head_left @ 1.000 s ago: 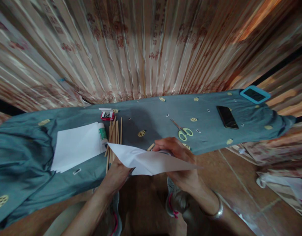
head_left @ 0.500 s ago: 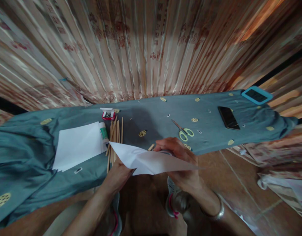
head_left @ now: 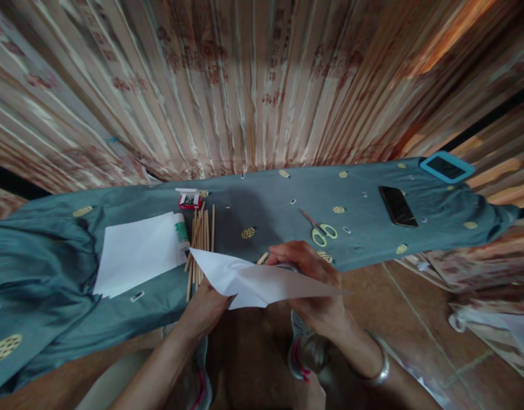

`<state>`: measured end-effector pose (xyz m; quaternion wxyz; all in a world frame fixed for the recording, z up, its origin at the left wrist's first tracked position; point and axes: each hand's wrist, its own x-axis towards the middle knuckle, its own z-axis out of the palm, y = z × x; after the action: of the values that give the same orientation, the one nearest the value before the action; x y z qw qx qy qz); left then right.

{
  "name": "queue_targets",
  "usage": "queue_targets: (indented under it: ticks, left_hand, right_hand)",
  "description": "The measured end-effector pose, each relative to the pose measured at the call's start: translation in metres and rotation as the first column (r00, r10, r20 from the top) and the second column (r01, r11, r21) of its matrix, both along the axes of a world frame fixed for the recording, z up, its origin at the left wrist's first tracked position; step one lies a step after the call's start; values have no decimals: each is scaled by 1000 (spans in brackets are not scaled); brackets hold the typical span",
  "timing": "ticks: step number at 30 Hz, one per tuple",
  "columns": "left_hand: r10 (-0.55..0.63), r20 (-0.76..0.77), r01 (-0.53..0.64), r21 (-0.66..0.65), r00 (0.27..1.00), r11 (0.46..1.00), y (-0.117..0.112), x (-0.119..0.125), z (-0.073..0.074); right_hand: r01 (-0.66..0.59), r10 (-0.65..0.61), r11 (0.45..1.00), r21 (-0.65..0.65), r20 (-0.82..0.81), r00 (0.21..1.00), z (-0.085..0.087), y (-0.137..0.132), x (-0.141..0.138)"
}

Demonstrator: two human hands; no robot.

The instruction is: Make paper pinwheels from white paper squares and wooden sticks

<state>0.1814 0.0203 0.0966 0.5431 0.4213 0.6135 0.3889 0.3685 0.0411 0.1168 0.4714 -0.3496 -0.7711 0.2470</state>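
A folded sheet of white paper (head_left: pixel 262 283) is held up between my two hands, in front of the table's near edge. My left hand (head_left: pixel 210 304) grips its lower left side from beneath, and the paper hides most of those fingers. At the right, my right hand (head_left: pixel 315 285) is closed round the other side of the sheet, its fingers curled over the back. The pale tip of a wooden stick (head_left: pixel 263 258) shows beyond the paper, beside my right fingers. I cannot tell whether the stick is held or lies on the cloth.
Left of the hands lie several wooden sticks (head_left: pixel 207 228), a glue stick (head_left: pixel 182 230) and a stack of white paper (head_left: pixel 137 250). A small red box (head_left: pixel 189 199) sits behind. Scissors (head_left: pixel 320 230), a phone (head_left: pixel 397 205) and a blue-framed device (head_left: pixel 447 167) rest on the cloth-covered table (head_left: pixel 283 199).
The view has shifted very slightly. Both hands keep their hold on the folded paper, nearly unmoved.
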Motion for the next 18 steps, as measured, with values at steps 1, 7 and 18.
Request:
queue_targets:
  ticks: [1, 7, 18]
  left_hand:
    - [0, 25, 0, 11, 1000, 1000, 0, 1, 1]
    - [-25, 225, 12, 63, 974, 998, 0, 1, -5]
    - [40, 304, -22, -62, 952, 998, 0, 2, -23]
  right_hand:
    - [-2, 1, 999, -32, -22, 1000, 0, 0, -1]
    - [-26, -97, 896, -443, -253, 962, -8, 4, -9]
    - [-138, -224, 677, -723, -381, 897, -33, 24, -18]
